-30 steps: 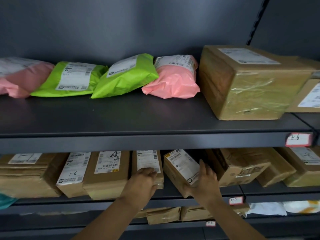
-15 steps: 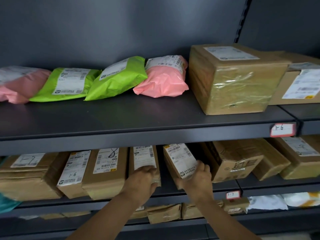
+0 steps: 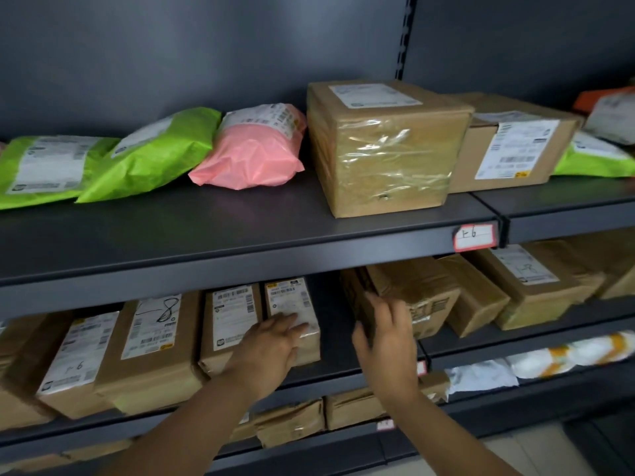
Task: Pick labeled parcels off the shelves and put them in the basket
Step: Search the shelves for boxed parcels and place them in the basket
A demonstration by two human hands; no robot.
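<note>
1. This is a parcel storeroom or pick-up depot.
2. Dark metal shelves (image 3: 240, 266) run in tiers against a plain grey back panel (image 3: 206, 46). A slotted upright (image 3: 402, 36) stands between two bays.
3. Every tier holds parcels (image 3: 230, 324): taped cardboard boxes (image 3: 388, 159), green bags (image 3: 154, 163) and a pink bag (image 3: 251, 159).
4. Each one in clear view carries a printed shipping label (image 3: 515, 149) with barcodes.
5. A red-edged tag (image 3: 475, 237) on the shelf edge bears a handwritten code. A smaller tag (image 3: 385, 424) sits on a lower edge.
6. Marker numbers (image 3: 159, 309) are scrawled across some labels.
</note>
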